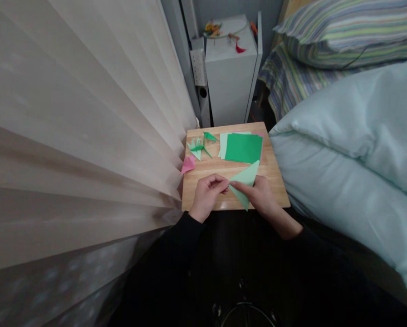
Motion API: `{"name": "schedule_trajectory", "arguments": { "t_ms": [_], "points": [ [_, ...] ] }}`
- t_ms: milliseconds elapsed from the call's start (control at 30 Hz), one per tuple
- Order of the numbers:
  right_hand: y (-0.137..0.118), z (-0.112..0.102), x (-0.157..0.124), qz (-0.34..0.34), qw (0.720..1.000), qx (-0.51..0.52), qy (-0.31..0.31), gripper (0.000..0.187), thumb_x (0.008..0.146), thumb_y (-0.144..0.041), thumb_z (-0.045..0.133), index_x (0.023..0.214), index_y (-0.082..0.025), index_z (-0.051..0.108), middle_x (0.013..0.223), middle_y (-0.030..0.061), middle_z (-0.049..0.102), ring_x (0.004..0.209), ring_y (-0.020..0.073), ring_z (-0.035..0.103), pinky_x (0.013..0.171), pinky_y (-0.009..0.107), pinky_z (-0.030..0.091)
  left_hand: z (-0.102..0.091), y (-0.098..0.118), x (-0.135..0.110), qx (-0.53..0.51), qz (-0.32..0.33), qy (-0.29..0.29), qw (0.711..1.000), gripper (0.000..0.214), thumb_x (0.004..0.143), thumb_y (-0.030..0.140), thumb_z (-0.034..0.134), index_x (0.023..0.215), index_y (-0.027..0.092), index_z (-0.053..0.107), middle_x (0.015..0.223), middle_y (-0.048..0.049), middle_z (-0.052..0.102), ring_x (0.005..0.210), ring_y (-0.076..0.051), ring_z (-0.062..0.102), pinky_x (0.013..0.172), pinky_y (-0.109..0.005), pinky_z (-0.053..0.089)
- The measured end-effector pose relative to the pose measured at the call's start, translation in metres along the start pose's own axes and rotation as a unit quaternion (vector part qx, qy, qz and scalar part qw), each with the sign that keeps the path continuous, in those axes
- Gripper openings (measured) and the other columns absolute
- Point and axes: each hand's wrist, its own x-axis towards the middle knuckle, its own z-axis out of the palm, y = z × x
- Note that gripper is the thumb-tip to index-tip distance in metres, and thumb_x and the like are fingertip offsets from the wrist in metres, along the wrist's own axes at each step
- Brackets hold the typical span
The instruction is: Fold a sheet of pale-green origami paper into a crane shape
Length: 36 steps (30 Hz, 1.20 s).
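Observation:
A light green sheet of origami paper (pixel 247 176), folded into a triangle, is held above the near part of a small wooden table (pixel 203 202). My right hand (pixel 262 195) grips it, thumb on the front face and the other fingers behind. My left hand (pixel 210 193) pinches the triangle's left corner between thumb and fingers. Beyond my hands lies a stack of square paper with a dark green sheet (pixel 244 148) on top; light green and pink edges stick out beneath. Folded green paper cranes (pixel 197 148) and a pink folded piece (pixel 188 164) rest at the table's left side.
A pleated curtain (pixel 121 113) hangs along the left, touching the table's edge. Behind the table stands a white cabinet (pixel 230 86) with small ornaments on top. To the right is a bed with a pale blue quilt (pixel 326 150) and a striped pillow (pixel 353 34).

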Motion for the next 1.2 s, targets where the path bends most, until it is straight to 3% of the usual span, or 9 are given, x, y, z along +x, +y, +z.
{"name": "schedule_trajectory", "arguments": {
  "t_ms": [267,433,700,967,1100,1200],
  "points": [
    [0.003,-0.001,0.005,-0.051,0.999,0.015,-0.006,0.028,0.073,-0.046,0.085,0.084,-0.021,0.081,0.088,0.0051,0.082,0.078,0.0237,0.072,0.073,0.038,0.058,-0.005,-0.002,0.005,-0.002,0.019,0.058,0.998,0.022,0.072,0.032,0.084,0.071,0.016,0.07,0.062,0.0012,0.063,0.06,-0.01,0.055,0.063,-0.025,0.044],
    [0.004,-0.007,0.01,-0.078,0.996,0.014,0.035,0.022,0.071,-0.041,0.086,0.068,-0.023,0.073,0.07,0.001,0.072,0.065,0.0174,0.062,0.066,0.034,0.052,-0.012,-0.003,0.009,-0.003,0.025,0.082,0.996,0.019,0.072,0.031,0.083,0.07,0.016,0.07,0.062,0.0015,0.063,0.059,-0.009,0.055,0.061,-0.024,0.043],
    [0.003,-0.019,0.015,-0.081,0.992,0.048,0.079,0.029,0.075,-0.048,0.084,0.074,-0.023,0.07,0.075,0.0012,0.069,0.07,0.0165,0.063,0.076,0.036,0.057,-0.024,0.004,0.015,-0.068,0.012,0.136,0.988,0.021,0.068,0.028,0.085,0.069,0.015,0.068,0.062,0.0016,0.061,0.058,-0.007,0.053,0.058,-0.021,0.041],
    [0.004,-0.001,0.01,-0.067,0.995,0.068,-0.031,0.044,0.069,-0.061,0.087,0.083,-0.023,0.067,0.079,0.0009,0.07,0.073,0.0167,0.065,0.071,0.033,0.057,-0.014,-0.002,0.01,-0.082,-0.071,0.072,0.991,0.031,0.068,0.036,0.089,0.072,0.015,0.066,0.07,0.0007,0.062,0.065,-0.009,0.06,0.06,-0.019,0.048],
    [0.0,-0.001,0.005,-0.075,0.994,0.059,-0.049,0.042,0.077,-0.064,0.079,0.082,-0.024,0.069,0.078,0.0007,0.069,0.073,0.0167,0.065,0.072,0.033,0.058,-0.01,-0.003,0.009,-0.105,-0.097,0.067,0.988,0.034,0.071,0.038,0.09,0.076,0.016,0.064,0.075,0.001,0.063,0.067,-0.009,0.063,0.062,-0.019,0.05],
    [-0.001,-0.001,0.004,-0.081,0.994,0.054,-0.051,0.042,0.076,-0.063,0.082,0.085,-0.024,0.069,0.081,0.0019,0.072,0.075,0.0181,0.067,0.071,0.034,0.058,-0.01,-0.003,0.01,-0.113,-0.105,0.075,0.985,0.034,0.072,0.038,0.089,0.079,0.016,0.064,0.076,0.0014,0.063,0.064,-0.007,0.062,0.06,-0.019,0.049]
  ]
}}
